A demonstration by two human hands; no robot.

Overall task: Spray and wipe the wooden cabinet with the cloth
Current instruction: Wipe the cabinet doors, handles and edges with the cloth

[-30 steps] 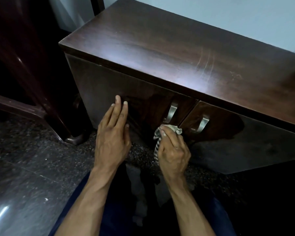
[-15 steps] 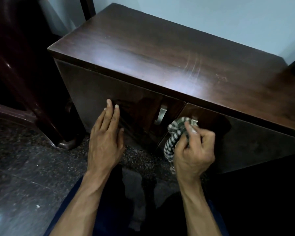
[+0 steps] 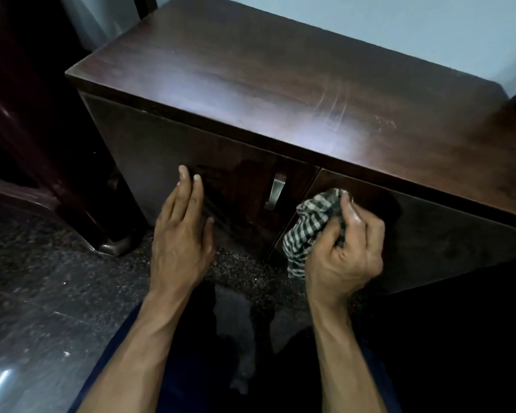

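The wooden cabinet [image 3: 280,93] is filling the upper half of the view, its dark top scuffed with pale streaks toward 2 o'clock. The left hand [image 3: 182,234] is lying flat, fingers released and extended, against the left door [image 3: 167,162]. The right hand [image 3: 346,248] is clenching a checked cloth [image 3: 307,225], pressing the bunched fabric to the right door [image 3: 447,234] where its handle would sit (handle itself hidden). A metal handle [image 3: 276,190] is showing on the left door, at 10 o'clock from the cloth. No labels or writing are legible. Speckled floor [image 3: 42,293] is lying below.
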